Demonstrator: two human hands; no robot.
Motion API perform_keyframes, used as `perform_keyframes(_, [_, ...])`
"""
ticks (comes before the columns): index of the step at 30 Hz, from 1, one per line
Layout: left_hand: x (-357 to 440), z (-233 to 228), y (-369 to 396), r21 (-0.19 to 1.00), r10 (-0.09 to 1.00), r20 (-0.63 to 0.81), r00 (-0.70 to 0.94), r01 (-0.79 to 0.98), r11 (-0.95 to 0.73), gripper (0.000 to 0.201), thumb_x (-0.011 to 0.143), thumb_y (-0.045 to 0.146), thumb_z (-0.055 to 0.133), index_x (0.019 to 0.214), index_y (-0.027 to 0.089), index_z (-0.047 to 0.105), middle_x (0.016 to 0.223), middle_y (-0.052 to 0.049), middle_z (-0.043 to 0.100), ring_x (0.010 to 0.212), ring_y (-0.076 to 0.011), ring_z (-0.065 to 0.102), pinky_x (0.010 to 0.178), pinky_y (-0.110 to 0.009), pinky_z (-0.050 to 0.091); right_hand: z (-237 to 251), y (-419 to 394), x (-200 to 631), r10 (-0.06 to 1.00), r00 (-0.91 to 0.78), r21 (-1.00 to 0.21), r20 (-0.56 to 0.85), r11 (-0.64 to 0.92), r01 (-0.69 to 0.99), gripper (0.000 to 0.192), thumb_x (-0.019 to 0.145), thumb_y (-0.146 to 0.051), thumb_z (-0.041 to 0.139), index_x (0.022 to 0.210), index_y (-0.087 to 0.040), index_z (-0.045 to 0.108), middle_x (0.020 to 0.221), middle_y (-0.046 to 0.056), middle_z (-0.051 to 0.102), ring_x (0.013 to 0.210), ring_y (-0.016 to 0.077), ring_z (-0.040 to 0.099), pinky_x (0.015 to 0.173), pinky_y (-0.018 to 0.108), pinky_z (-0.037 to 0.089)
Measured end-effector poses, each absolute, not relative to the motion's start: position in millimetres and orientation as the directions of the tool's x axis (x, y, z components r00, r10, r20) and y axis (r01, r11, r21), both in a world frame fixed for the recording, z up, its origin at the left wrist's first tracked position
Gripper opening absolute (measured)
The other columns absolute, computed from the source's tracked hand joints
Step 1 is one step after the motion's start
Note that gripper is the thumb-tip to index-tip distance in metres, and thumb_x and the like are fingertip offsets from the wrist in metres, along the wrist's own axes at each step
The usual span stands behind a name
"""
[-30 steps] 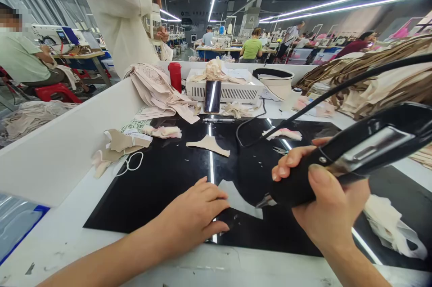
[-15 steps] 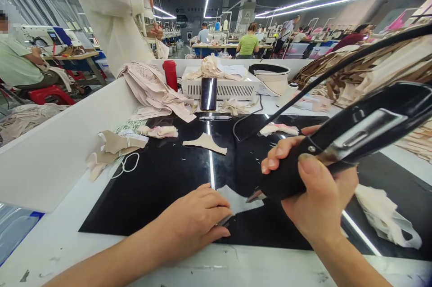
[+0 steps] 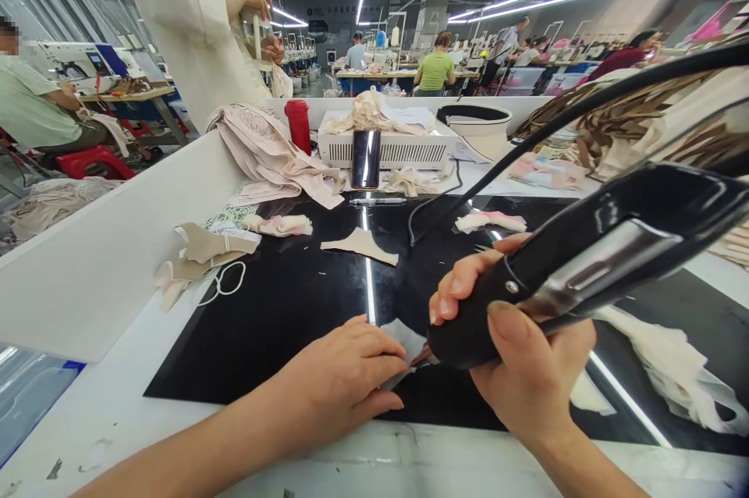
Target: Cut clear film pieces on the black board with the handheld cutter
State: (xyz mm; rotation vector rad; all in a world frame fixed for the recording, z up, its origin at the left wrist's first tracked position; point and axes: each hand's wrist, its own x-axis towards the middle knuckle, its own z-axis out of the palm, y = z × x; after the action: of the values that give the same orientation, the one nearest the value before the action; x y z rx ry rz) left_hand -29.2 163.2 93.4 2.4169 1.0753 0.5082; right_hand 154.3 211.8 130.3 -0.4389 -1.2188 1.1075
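Note:
My right hand (image 3: 535, 357) is wrapped round a black corded hand tool (image 3: 585, 248) with a metal lever along its side. The tool's pointed metal tip (image 3: 422, 356) is at the right part of a thin, greyish-white translucent fabric piece (image 3: 403, 334). My left hand (image 3: 351, 369) holds that piece down on the black mat (image 3: 281, 326), thumb and fingers at its left edge, hiding part of it. Farther up the mat lies a beige curved fabric piece (image 3: 360, 244). Pale cut fabric (image 3: 667, 357) is bunched to the right of my right hand.
A phone (image 3: 366, 158) leans on a vented white box (image 3: 403, 151), with a pen (image 3: 378, 202) before it. A red bottle (image 3: 298, 127) and fabric strips (image 3: 269, 147) are at back left. The tool's cord (image 3: 503, 162) arches over the right side. A person in cream clothing (image 3: 181, 30) stands behind the left panel.
My right hand and the tool have moved left, bringing the tip closer to my left fingers over the translucent piece. My left hand has stayed nearly in place.

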Motion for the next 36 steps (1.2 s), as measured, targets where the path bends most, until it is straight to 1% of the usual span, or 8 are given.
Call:
perform_keyframes(8, [-29,95,163,0.551,0.774,0.105,0.624,0.612,-0.567,0.03,0.095,0.025,0.069,0.124,0.022,0.065,0.126,-0.007,0.067,0.118,-0.0233,0.063,0.121,-0.053,0.032,131,210,155,0.846,-0.053,-0.779,0.53,0.462,-0.425,0.038,0.085,-0.036,0.077,0.115,-0.028,0.055,0.083,-0.002,0.064,0.062,0.0158,0.061,0.055,0.032,0.051])
perform_keyframes(13, [-30,97,163,0.551,0.765,0.134,0.63,0.594,-0.586,0.024,0.1,0.023,0.059,0.123,0.021,0.065,0.124,-0.006,0.068,0.116,-0.0212,0.063,0.12,-0.047,0.033,131,209,155,0.849,-0.057,-0.788,0.526,0.461,-0.407,0.035,0.088,-0.032,0.074,0.115,-0.028,0.053,0.083,-0.002,0.064,0.063,0.016,0.061,0.055,0.033,0.052])
perform_keyframes(15, [-32,99,164,0.553,0.761,0.139,0.633,0.588,-0.59,0.026,0.103,0.019,0.051,0.125,0.021,0.063,0.122,-0.005,0.068,0.115,-0.0191,0.063,0.12,-0.044,0.033,130,210,156,0.851,-0.053,-0.793,0.522,0.462,-0.397,0.034,0.088,-0.031,0.074,0.115,-0.028,0.053,0.084,-0.002,0.064,0.063,0.0162,0.062,0.055,0.033,0.052])
perform_keyframes(17, [-35,100,166,0.545,0.756,0.145,0.639,0.586,-0.6,0.032,0.102,0.015,0.049,0.131,0.022,0.06,0.125,-0.005,0.067,0.119,-0.0185,0.061,0.122,-0.044,0.03,130,212,156,0.847,-0.045,-0.79,0.53,0.473,-0.391,0.035,0.087,-0.032,0.075,0.114,-0.028,0.053,0.084,-0.002,0.064,0.062,0.0163,0.062,0.054,0.033,0.052])
perform_keyframes(20, [-39,100,170,0.541,0.745,0.127,0.655,0.583,-0.606,0.041,0.097,0.015,0.058,0.137,0.026,0.056,0.136,-0.005,0.063,0.131,-0.0213,0.055,0.125,-0.05,0.022,129,217,158,0.847,-0.016,-0.788,0.531,0.487,-0.376,0.037,0.086,-0.032,0.076,0.115,-0.028,0.053,0.083,-0.003,0.063,0.063,0.0159,0.061,0.054,0.032,0.051])
perform_keyframes(25, [-41,103,173,0.592,0.739,0.069,0.671,0.568,-0.572,0.048,0.09,0.026,0.073,0.135,0.027,0.059,0.14,-0.006,0.063,0.138,-0.0255,0.051,0.124,-0.054,0.022,131,219,160,0.858,0.014,-0.798,0.513,0.483,-0.36,0.038,0.085,-0.034,0.077,0.115,-0.029,0.054,0.082,-0.004,0.063,0.063,0.0155,0.06,0.056,0.032,0.05])
perform_keyframes(30, [-42,106,174,0.602,0.724,0.041,0.689,0.561,-0.568,0.05,0.087,0.026,0.077,0.135,0.028,0.06,0.143,-0.005,0.06,0.14,-0.0252,0.049,0.124,-0.056,0.018,135,210,157,0.868,0.008,-0.792,0.497,0.457,-0.404,0.039,0.084,-0.036,0.078,0.114,-0.029,0.054,0.081,-0.004,0.063,0.062,0.0155,0.06,0.055,0.032,0.051])
perform_keyframes(36, [-44,105,173,0.603,0.726,0.066,0.684,0.552,-0.575,0.052,0.086,0.025,0.077,0.135,0.03,0.059,0.143,-0.004,0.06,0.139,-0.0248,0.049,0.125,-0.055,0.019,133,204,152,0.86,-0.042,-0.781,0.509,0.44,-0.444,0.037,0.085,-0.035,0.077,0.113,-0.029,0.055,0.082,-0.003,0.064,0.061,0.0159,0.061,0.054,0.033,0.054])
